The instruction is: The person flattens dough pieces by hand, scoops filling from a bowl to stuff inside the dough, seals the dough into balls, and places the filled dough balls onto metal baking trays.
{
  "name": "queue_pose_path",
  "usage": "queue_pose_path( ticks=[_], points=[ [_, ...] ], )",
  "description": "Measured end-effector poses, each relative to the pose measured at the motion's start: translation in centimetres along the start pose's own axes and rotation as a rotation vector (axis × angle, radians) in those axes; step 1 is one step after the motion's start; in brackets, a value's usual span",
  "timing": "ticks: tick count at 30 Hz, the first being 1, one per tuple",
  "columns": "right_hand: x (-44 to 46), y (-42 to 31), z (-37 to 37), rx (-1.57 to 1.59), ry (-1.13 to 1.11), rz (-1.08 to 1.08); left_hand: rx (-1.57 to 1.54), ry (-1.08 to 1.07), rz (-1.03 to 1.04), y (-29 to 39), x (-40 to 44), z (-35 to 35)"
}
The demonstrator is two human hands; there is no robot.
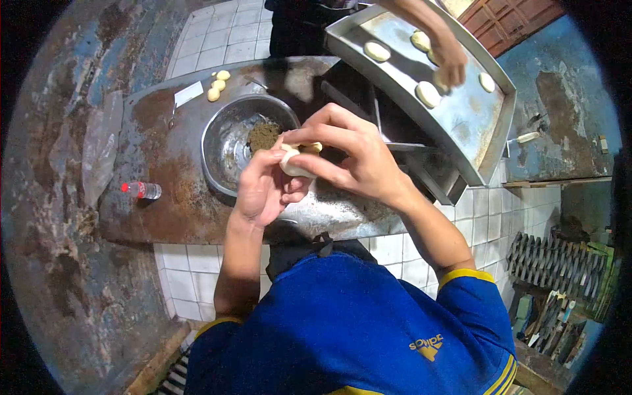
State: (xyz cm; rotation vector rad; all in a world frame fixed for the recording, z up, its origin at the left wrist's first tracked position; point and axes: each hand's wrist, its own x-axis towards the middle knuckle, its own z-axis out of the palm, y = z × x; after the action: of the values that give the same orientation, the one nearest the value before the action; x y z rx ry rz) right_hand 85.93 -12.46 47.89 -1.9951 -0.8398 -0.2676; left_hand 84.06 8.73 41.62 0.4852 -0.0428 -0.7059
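A pale piece of dough (296,166) is pinched between my two hands, above the near right rim of a metal bowl (217,172). My left hand (258,187) supports it from the left with bent fingers. My right hand (359,155) curls over it from the right, thumb pressed along its side and fingers across the top. The fingers hide part of the dough, and whether anything is inside it I cannot tell. Brown crumbly filling (263,135) lies in the bowl, just beyond my left fingertips.
Several small dough balls (217,85) sit on the metal table (164,141) beside a white flat piece (189,94). A red-capped bottle (141,190) lies at left. Another person's hand (451,66) touches dough on a rimmed metal tray (484,118) holding several flattened pieces.
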Motion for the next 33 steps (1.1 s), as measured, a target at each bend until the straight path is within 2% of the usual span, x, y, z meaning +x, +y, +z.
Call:
queue_pose_path(
  ticks=[4,6,7,8,10,11,12,15,16,17,19,20,22,23,24,27,30,32,33],
  points=[
    [-2.0,0.2,-2.8,0.041,0.083,0.098,0.108,0.111,0.042,-2.0,1.1,4.8],
    [-2.6,-0.1,-4.2,0.263,0.079,0.271,0.305,0.184,0.071,-2.9,1.7,5.4],
    [-3.0,-0.4,-5.1,0.147,0.073,0.223,0.358,0.203,0.093,-3.5,2.1,5.6],
    [-3.5,0.0,-5.5,0.147,0.081,0.222,0.364,0.199,0.089,-4.1,2.4,6.1],
    [-4.5,0.9,-5.9,0.229,0.146,0.359,0.319,0.193,0.167,-5.2,3.2,7.2],
    [-4.9,1.3,-5.9,0.502,0.225,0.414,0.364,0.163,0.261,-6.0,3.7,7.2],
    [-5.4,1.8,-6.5,0.577,0.233,0.460,0.529,0.189,0.327,-6.2,4.0,8.1],
    [-7.9,2.4,-6.1,1.211,0.279,0.711,0.715,0.374,0.553,-7.9,6.6,10.6],
    [-8.9,2.7,-5.6,1.397,0.292,0.742,0.873,0.350,0.645,-7.9,7.3,10.9],
    [-10.0,3.1,-4.9,1.509,0.304,0.692,1.031,0.324,0.740,-8.0,7.9,11.2],
    [-11.0,2.4,-4.1,1.648,0.333,0.580,0.911,0.208,0.727,-8.9,9.0,12.7],
    [-11.6,2.4,-3.3,1.716,0.359,0.342,0.796,0.123,0.735,-9.6,9.7,14.2],
    [-11.2,1.1,-3.2,1.270,0.617,0.282,0.716,0.005,0.617,-10.8,10.1,16.2],
    [-11.6,1.0,-4.0,1.204,0.677,0.365,0.749,-0.040,0.655,-11.4,10.4,16.8],
    [-11.7,1.1,-4.7,1.071,0.782,0.311,0.779,-0.087,0.691,-11.9,10.9,17.3],
    [-13.1,2.1,-7.0,0.905,0.836,0.184,0.786,-0.129,0.654,-13.8,11.9,18.4],
    [-14.7,2.1,-9.6,0.904,0.681,0.214,0.794,-0.149,0.602,-14.3,12.5,19.4],
    [-13.5,-0.3,-12.7,0.970,0.497,0.217,0.831,-0.197,0.718,-13.9,12.8,20.0],
    [-14.2,-0.8,-14.1,0.971,0.391,0.312,0.855,-0.233,0.727,-13.6,12.7,20.4]
  ],
)
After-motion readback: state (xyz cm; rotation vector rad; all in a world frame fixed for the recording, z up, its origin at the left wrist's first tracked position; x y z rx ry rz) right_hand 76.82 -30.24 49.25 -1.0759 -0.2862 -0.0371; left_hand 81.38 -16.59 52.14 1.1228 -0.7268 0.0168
